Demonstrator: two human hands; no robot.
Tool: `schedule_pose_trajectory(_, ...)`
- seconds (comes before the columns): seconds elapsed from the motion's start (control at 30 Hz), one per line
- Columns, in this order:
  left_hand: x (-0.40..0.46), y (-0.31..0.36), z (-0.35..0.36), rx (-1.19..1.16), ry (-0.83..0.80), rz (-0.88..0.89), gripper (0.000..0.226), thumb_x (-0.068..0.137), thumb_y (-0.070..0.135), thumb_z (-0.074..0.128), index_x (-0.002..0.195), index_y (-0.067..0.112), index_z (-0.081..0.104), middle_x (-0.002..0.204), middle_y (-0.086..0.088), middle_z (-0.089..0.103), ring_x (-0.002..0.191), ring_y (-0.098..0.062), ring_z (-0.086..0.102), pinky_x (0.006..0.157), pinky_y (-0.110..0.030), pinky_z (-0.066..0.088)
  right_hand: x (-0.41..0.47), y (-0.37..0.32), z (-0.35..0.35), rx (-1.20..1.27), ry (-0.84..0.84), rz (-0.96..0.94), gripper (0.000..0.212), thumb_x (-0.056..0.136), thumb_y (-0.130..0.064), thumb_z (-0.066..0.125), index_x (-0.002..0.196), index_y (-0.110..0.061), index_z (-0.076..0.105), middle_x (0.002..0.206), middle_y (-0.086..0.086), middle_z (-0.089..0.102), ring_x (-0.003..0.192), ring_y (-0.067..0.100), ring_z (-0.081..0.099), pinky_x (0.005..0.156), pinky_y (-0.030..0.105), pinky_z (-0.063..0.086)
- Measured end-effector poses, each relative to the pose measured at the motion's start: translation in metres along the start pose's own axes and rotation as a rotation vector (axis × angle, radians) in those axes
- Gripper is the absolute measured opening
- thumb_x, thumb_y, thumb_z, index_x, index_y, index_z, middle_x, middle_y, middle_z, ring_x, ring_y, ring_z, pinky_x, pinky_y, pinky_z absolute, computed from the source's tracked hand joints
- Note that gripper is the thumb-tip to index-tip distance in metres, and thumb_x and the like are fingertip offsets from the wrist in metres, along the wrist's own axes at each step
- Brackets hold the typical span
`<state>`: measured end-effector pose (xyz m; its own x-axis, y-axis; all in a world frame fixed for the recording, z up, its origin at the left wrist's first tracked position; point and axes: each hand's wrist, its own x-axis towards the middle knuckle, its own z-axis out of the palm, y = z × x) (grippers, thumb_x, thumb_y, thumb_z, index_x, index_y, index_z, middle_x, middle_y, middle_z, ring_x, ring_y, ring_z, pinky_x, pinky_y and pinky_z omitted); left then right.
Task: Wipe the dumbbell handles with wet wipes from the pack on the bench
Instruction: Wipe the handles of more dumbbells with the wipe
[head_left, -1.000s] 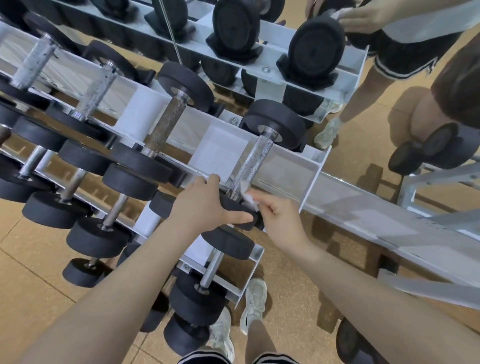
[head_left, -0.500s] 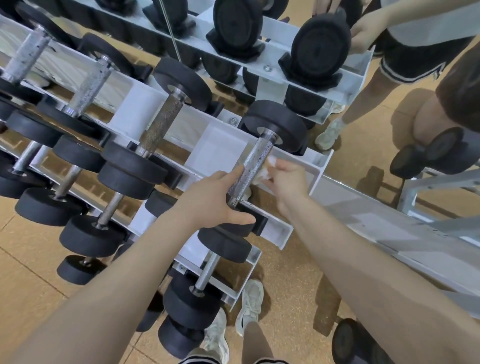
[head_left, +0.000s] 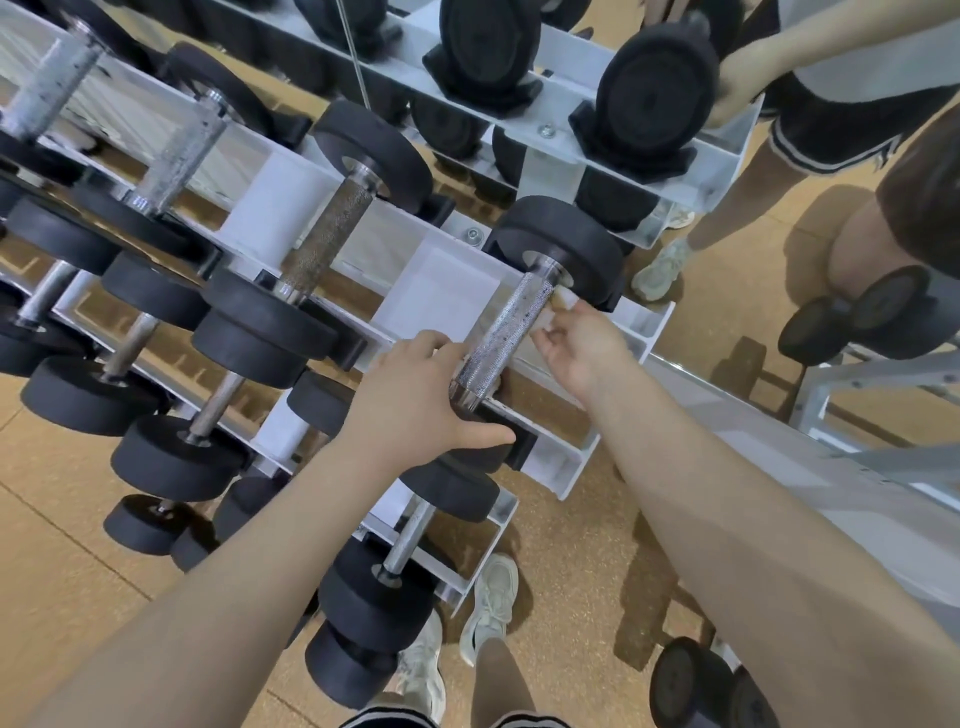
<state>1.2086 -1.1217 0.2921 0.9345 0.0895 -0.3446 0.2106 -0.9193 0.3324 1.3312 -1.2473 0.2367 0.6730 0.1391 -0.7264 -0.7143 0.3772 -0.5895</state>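
Observation:
A black dumbbell with a knurled chrome handle (head_left: 506, 330) lies on the top tier of the white rack (head_left: 441, 291), at its right end. My left hand (head_left: 415, 400) grips the near black head of this dumbbell, just below the handle. My right hand (head_left: 582, 345) presses a white wet wipe (head_left: 563, 300) against the far end of the handle, close to the far black head (head_left: 563, 244). Most of the wipe is hidden behind my fingers. The pack of wipes and the bench are not in view.
Several more dumbbells (head_left: 322, 244) fill the rack to the left and on the lower tiers (head_left: 395, 566). A mirror behind the rack reflects it and a person's legs (head_left: 727, 208). A second grey rack (head_left: 857, 395) with dumbbells stands right. Cork-coloured floor lies below, with my shoes (head_left: 491, 597).
My right hand with the wipe has slid along the handle from its near end up to the far end. My left hand stays on the near head.

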Motion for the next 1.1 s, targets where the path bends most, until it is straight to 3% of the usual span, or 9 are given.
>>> schedule_pose_trajectory(0.17, -0.005, 0.004, 0.000, -0.058, 0.022, -0.095, 0.089, 0.064, 0.069, 0.064, 0.136, 0.022, 0.040, 0.133, 0.005, 0.042, 0.120, -0.017, 0.045, 0.090, -0.032, 0.043, -0.020, 0.024, -0.005, -0.212, -0.134, 0.052, 0.035, 0.090, 0.018, 0.030, 0.113, -0.001, 0.049, 0.085, 0.006, 0.055, 0.069, 0.011, 0.056, 0.074, 0.020, 0.054)
schedule_pose_trajectory(0.3, -0.006, 0.006, -0.001, -0.047, 0.034, -0.091, 0.086, 0.063, 0.071, 0.063, 0.132, 0.023, 0.044, 0.127, 0.006, 0.046, 0.118, -0.014, 0.046, 0.083, -0.029, 0.043, -0.036, 0.038, -0.011, -0.348, -0.276, 0.095, 0.037, 0.088, 0.020, 0.030, 0.071, -0.007, 0.048, 0.103, 0.010, 0.064, 0.082, 0.012, 0.067, 0.075, 0.020, 0.056)
schedule_pose_trajectory(0.43, -0.005, 0.004, -0.001, -0.041, 0.020, -0.090, 0.090, 0.063, 0.072, 0.062, 0.135, 0.023, 0.041, 0.130, 0.005, 0.044, 0.122, -0.016, 0.042, 0.086, -0.031, 0.043, -0.045, 0.022, -0.013, -0.647, -0.187, 0.021, 0.030, 0.088, 0.018, 0.032, 0.094, 0.009, 0.060, 0.117, 0.028, 0.059, 0.100, 0.031, 0.062, 0.071, 0.022, 0.057)
schedule_pose_trajectory(0.53, -0.005, 0.000, -0.002, -0.028, -0.031, -0.071, 0.098, 0.061, 0.075, 0.059, 0.140, 0.022, 0.034, 0.137, 0.003, 0.040, 0.127, -0.018, 0.038, 0.092, -0.035, 0.042, -0.056, -0.002, -0.017, -1.307, -0.079, -0.643, 0.027, 0.079, 0.011, 0.039, 0.078, 0.000, 0.064, 0.078, 0.016, 0.064, 0.081, 0.034, 0.060, 0.068, 0.034, 0.050)
schedule_pose_trajectory(0.63, -0.005, -0.004, -0.004, -0.065, -0.041, -0.060, 0.102, 0.059, 0.075, 0.060, 0.141, 0.020, 0.034, 0.138, 0.002, 0.039, 0.127, -0.018, 0.038, 0.096, -0.037, 0.043, -0.062, -0.026, 0.000, -1.637, -0.063, -1.423, 0.026, 0.068, 0.010, 0.052, 0.087, 0.000, 0.067, 0.085, 0.016, 0.066, 0.080, 0.034, 0.063, 0.063, 0.038, 0.053)
schedule_pose_trajectory(0.73, -0.006, -0.005, -0.004, -0.088, -0.038, -0.057, 0.101, 0.059, 0.074, 0.062, 0.139, 0.017, 0.036, 0.135, 0.001, 0.042, 0.125, -0.017, 0.039, 0.097, -0.036, 0.043, -0.037, -0.034, 0.031, -1.963, -0.349, -1.643, 0.021, 0.050, 0.011, 0.061, 0.069, 0.001, 0.064, 0.069, 0.016, 0.062, 0.065, 0.033, 0.062, 0.054, 0.032, 0.053)
schedule_pose_trajectory(0.83, -0.008, -0.006, -0.002, -0.115, -0.012, -0.065, 0.097, 0.060, 0.072, 0.063, 0.136, 0.016, 0.040, 0.131, 0.001, 0.044, 0.124, -0.017, 0.040, 0.096, -0.034, 0.041, -0.023, -0.034, 0.048, -2.459, -0.500, -1.398, 0.025, 0.051, 0.009, 0.072, 0.071, -0.004, 0.065, 0.071, 0.012, 0.062, 0.064, 0.029, 0.061, 0.056, 0.028, 0.044)
schedule_pose_trajectory(0.97, -0.010, -0.007, 0.001, -0.162, 0.016, -0.077, 0.093, 0.063, 0.069, 0.065, 0.133, 0.014, 0.041, 0.131, -0.001, 0.043, 0.125, -0.018, 0.036, 0.096, -0.033, 0.038, -0.025, -0.026, 0.043, -2.491, -0.514, -1.039, 0.042, 0.078, 0.005, 0.050, 0.114, -0.014, 0.059, 0.108, 0.009, 0.062, 0.097, 0.030, 0.059, 0.092, 0.037, 0.043)
schedule_pose_trajectory(1.1, -0.015, -0.002, 0.002, -0.158, 0.045, -0.122, 0.093, 0.063, 0.068, 0.066, 0.131, 0.011, 0.039, 0.132, -0.004, 0.042, 0.125, -0.021, 0.032, 0.099, -0.030, 0.032, -0.043, 0.010, 0.044, -2.345, -0.679, -0.833, 0.026, 0.083, -0.004, 0.046, 0.094, -0.022, 0.062, 0.089, 0.004, 0.058, 0.092, 0.027, 0.057, 0.066, 0.032, 0.044)
